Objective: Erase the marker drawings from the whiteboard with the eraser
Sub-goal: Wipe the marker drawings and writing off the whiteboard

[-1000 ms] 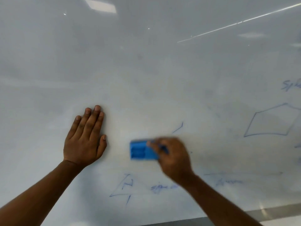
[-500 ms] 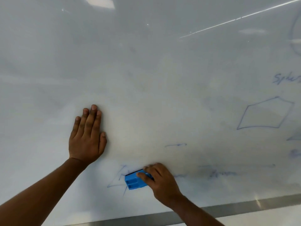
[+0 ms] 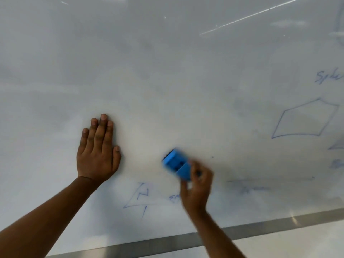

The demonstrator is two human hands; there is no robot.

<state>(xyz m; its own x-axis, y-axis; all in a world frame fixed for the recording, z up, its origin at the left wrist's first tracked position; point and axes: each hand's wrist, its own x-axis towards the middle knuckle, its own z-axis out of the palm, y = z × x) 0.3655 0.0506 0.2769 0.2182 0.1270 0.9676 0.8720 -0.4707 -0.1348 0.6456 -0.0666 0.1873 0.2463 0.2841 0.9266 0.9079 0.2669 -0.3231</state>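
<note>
The right hand (image 3: 197, 185) grips the blue eraser (image 3: 176, 165) with curled fingers at its lower right end. The eraser is tilted, and both hand and eraser are blurred, so I cannot tell how firmly it lies on the whiteboard (image 3: 167, 71). The left hand (image 3: 97, 149) is flat on the board, fingers straight and together, holding nothing, well to the left of the eraser.

What could go wrong, in my judgement:
- The grip is only at one end of the eraser. A fast stroke could twist it out of the fingers, or lift one edge so that it leaves streaks.
- The eraser is above the triangle sketch (image 3: 141, 198) and not on it. A stroke that stays this high misses the sketch and the small word (image 3: 174, 198) beside it, which the hand partly hides.
- The smeared line (image 3: 270, 180) and the smudged word (image 3: 255, 189) under it are already pale. Such faint marks are easy to overlook.
- The flat left hand could smear fresh ink if it slides.

Count: two hands, one eraser, one board with a metal edge (image 3: 242, 231) below. Of the drawings I see one triangle sketch, one pentagon (image 3: 305, 120), one word (image 3: 327, 77) above it, and some marks cut off at the right border, which I cannot count.
</note>
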